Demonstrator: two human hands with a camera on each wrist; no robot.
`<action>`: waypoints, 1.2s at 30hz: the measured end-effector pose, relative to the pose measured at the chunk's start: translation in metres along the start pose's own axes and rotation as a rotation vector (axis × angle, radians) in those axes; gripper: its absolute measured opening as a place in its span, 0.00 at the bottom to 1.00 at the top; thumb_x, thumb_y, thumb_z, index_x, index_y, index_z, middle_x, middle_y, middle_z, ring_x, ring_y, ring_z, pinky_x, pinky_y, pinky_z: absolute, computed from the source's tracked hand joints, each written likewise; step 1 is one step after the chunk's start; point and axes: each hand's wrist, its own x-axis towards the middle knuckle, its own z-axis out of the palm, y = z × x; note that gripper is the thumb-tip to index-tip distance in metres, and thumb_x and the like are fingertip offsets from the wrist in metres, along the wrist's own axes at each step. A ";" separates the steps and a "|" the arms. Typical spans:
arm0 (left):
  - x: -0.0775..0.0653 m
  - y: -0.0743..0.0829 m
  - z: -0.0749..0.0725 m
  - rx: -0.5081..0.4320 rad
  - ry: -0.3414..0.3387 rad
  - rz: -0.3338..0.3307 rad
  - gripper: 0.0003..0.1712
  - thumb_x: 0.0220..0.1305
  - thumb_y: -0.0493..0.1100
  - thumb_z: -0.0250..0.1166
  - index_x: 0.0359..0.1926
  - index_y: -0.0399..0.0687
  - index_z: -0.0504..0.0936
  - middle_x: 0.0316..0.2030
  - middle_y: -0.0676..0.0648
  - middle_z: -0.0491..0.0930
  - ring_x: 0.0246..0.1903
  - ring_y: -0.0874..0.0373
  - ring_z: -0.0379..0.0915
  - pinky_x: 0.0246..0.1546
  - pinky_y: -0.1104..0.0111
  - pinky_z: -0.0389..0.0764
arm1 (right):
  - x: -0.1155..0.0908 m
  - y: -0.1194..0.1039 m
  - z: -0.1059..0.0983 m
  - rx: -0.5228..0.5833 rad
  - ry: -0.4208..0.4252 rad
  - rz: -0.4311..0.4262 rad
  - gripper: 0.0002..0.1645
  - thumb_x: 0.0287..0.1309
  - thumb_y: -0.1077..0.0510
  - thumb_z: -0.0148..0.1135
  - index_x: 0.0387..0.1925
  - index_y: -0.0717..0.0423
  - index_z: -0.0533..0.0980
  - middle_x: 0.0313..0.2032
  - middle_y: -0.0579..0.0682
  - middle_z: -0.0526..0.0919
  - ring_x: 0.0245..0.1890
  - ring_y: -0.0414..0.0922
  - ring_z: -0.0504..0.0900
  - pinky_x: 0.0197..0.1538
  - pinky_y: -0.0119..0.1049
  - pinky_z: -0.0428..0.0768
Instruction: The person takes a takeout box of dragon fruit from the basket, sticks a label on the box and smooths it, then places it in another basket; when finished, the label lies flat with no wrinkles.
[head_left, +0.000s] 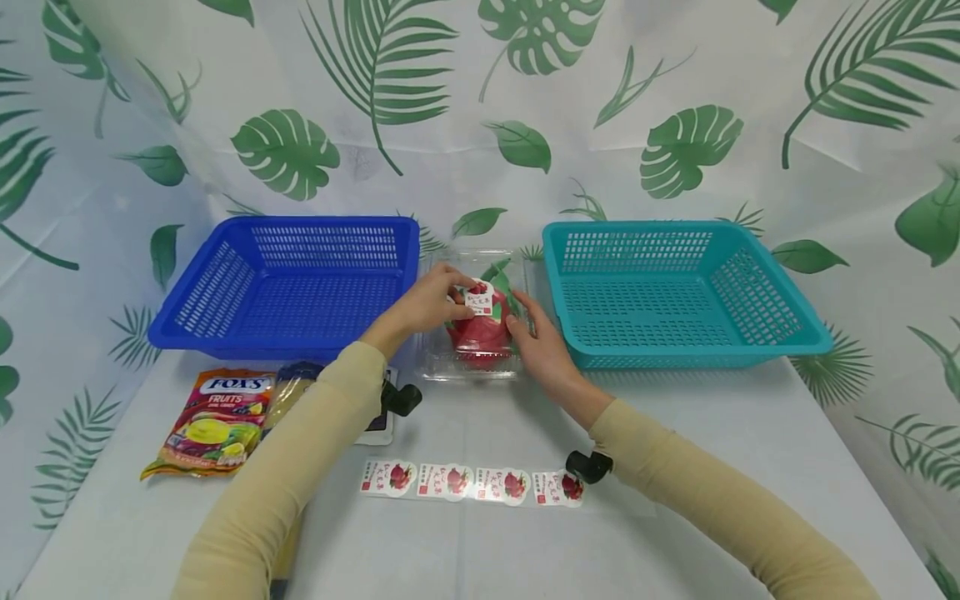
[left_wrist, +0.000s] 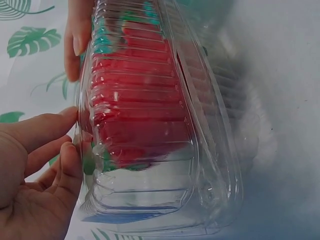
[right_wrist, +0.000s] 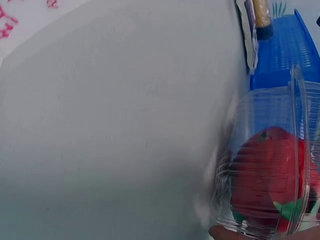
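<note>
A closed clear plastic clamshell box point(head_left: 442, 364) sits mid-table with a red, green-leaved dragon fruit point(head_left: 483, 333) inside. On its lid lies a white sticker point(head_left: 478, 300) with a red fruit picture. My left hand point(head_left: 435, 302) touches the sticker's left side, index finger and thumb tips apart on the lid; its other fingers bend beneath. My right hand point(head_left: 546, 350) rests against the box's right side with thumb and fingers spread. In the left wrist view, the left hand point(left_wrist: 40, 165) is at the lid. Only fingertips of the right hand point(right_wrist: 240, 233) show in the right wrist view.
A blue basket point(head_left: 322, 321) stands left of the box and a teal basket point(head_left: 637, 312) right. A candy bag point(head_left: 221, 421) lies front left, beside partly hidden packages. Nearer me is a strip of several stickers point(head_left: 472, 483). A leaf-patterned cloth hangs behind.
</note>
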 end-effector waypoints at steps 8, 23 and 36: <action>0.000 0.001 -0.002 0.011 -0.009 -0.009 0.26 0.64 0.38 0.67 0.62 0.39 0.75 0.59 0.40 0.63 0.49 0.51 0.70 0.43 0.65 0.77 | 0.000 -0.002 -0.004 -0.023 -0.039 0.000 0.38 0.72 0.41 0.47 0.76 0.28 0.44 0.76 0.46 0.44 0.75 0.49 0.42 0.71 0.59 0.52; 0.004 0.001 0.008 0.055 0.097 -0.014 0.22 0.67 0.42 0.64 0.59 0.39 0.77 0.58 0.37 0.64 0.45 0.50 0.71 0.38 0.65 0.79 | 0.006 -0.001 -0.004 -0.018 -0.054 -0.032 0.34 0.72 0.42 0.48 0.75 0.32 0.51 0.75 0.49 0.50 0.75 0.49 0.44 0.72 0.58 0.49; -0.001 0.003 0.005 0.043 0.058 0.001 0.24 0.65 0.47 0.67 0.59 0.42 0.78 0.54 0.40 0.65 0.44 0.50 0.73 0.39 0.64 0.79 | 0.000 -0.006 -0.002 0.098 -0.029 -0.023 0.31 0.74 0.50 0.49 0.74 0.34 0.56 0.75 0.49 0.51 0.74 0.49 0.46 0.71 0.53 0.56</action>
